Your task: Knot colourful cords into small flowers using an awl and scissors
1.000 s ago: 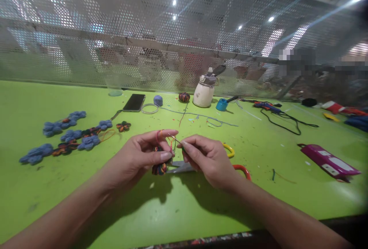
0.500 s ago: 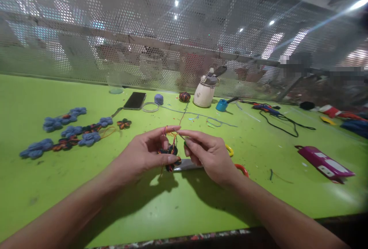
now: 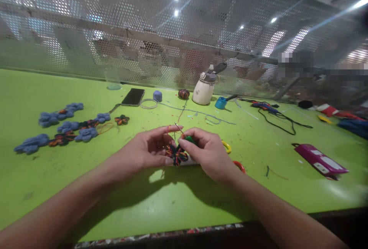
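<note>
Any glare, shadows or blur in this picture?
Head view: pale streaks cross the perforated screen, and the scene beyond it is hazy; head view: shadows fall on the green table below the left hand and right hand; head view: whitish glare washes the table's right side.

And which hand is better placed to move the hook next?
Probably the right hand: it holds the crochet hook by its green handle, while the left hand holds the dark multicoloured yarn flower.
</note>
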A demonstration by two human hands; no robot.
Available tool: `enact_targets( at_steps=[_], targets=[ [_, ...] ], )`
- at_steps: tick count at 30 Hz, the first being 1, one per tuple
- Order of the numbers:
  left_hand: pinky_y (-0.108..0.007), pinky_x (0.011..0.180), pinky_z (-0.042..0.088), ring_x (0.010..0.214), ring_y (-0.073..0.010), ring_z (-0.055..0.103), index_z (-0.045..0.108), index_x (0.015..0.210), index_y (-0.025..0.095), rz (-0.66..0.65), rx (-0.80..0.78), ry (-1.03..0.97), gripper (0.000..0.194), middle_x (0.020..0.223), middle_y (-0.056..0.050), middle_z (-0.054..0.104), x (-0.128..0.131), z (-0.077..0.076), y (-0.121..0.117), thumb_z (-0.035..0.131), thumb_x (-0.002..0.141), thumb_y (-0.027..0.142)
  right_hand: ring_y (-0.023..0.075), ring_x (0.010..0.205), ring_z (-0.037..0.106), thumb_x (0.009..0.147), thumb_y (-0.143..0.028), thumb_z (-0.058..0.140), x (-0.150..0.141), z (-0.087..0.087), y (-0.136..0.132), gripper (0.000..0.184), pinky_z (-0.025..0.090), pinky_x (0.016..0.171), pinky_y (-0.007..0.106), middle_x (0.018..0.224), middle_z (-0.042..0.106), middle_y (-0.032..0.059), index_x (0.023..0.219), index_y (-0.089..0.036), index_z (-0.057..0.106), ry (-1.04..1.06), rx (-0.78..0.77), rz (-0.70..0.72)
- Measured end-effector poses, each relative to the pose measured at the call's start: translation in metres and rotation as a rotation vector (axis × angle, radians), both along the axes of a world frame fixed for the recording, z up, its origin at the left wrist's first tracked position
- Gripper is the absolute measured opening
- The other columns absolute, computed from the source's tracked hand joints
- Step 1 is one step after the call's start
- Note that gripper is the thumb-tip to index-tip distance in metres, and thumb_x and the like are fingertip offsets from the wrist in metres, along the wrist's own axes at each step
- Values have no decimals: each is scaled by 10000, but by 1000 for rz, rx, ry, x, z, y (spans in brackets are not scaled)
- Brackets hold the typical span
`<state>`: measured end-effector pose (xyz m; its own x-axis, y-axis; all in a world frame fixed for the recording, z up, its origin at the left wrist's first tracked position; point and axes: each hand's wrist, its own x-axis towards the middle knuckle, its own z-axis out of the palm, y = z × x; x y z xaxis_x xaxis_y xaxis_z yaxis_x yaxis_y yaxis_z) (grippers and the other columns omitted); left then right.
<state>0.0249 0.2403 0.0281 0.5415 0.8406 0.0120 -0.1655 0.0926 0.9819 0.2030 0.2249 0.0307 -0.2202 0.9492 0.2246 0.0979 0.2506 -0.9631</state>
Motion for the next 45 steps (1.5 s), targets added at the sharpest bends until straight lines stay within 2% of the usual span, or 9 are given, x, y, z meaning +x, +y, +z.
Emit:
enact_targets(
  at_steps=[5, 8, 14, 18, 21, 23, 26, 34, 45],
  targets=[
    [-311, 737, 439, 762, -153, 600, 607, 1183, 223, 3, -5, 56, 527, 854, -25, 663, -4, 3, 2, 714, 679, 117, 38, 408, 290, 772, -331, 660, 8, 2, 4, 192, 216, 400, 193, 496, 397, -82, 780, -162, 570, 158, -179, 123],
    [-304, 732, 431, 748, -150, 595, 627, 1160, 217, 12, -20, 57, 481, 832, -26, 665, -5, 6, 1, 711, 692, 143, 38, 399, 275, 778, -329, 659, 9, 0, 6, 196, 207, 406, 197, 464, 374, -91, 767, -162, 556, 197, -235, 199],
    [-345, 782, 443, 813, -184, 613, 629, 1165, 213, 15, -36, 69, 458, 925, -57, 685, -8, 8, 0, 702, 713, 191, 40, 415, 291, 778, -320, 662, 12, 3, 5, 184, 211, 408, 196, 492, 400, -78, 774, -155, 581, 148, -229, 235],
    [-339, 808, 441, 856, -187, 618, 654, 1131, 233, -4, 2, 99, 411, 940, -48, 702, -11, 7, 2, 701, 723, 208, 59, 455, 366, 838, -302, 591, 18, 11, 4, 161, 275, 433, 204, 534, 465, -47, 803, -151, 637, -46, -100, 274],
    [-319, 789, 451, 851, -182, 626, 673, 1098, 239, -48, 17, 107, 370, 948, -46, 714, -12, 6, 2, 694, 731, 204, 100, 607, 513, 874, -251, 537, 25, 17, 5, 170, 386, 556, 232, 695, 606, 13, 873, -168, 685, -293, 184, 309],
    [-313, 772, 461, 837, -181, 632, 680, 1082, 238, -64, 11, 105, 354, 944, -48, 720, -12, 6, 2, 693, 731, 200, 115, 684, 551, 884, -211, 521, 29, 21, 6, 191, 406, 620, 240, 781, 642, 32, 955, -186, 696, -434, 375, 354],
    [-322, 755, 476, 793, -183, 644, 689, 1060, 229, -65, -6, 107, 331, 895, -47, 730, -11, 7, 1, 693, 729, 206, 112, 651, 538, 903, -189, 486, 35, 25, 7, 254, 391, 602, 232, 756, 626, 30, 1070, -212, 676, -573, 502, 410],
    [-309, 743, 498, 800, -186, 654, 696, 1045, 221, -73, -7, 125, 317, 896, -44, 734, -11, 6, 1, 702, 727, 220, 124, 666, 540, 916, -169, 453, 42, 29, 3, 326, 382, 615, 234, 773, 613, 35, 1196, -232, 606, -730, 541, 415],
    [-247, 701, 504, 708, -125, 635, 701, 1024, 209, -87, -60, 114, 309, 799, -8, 723, -13, 13, -2, 709, 718, 178, 104, 813, 616, 853, 4, 455, 42, 36, 0, 481, 419, 702, 193, 982, 683, 25, 1244, -254, 561, -735, 463, 518]
  ],
)
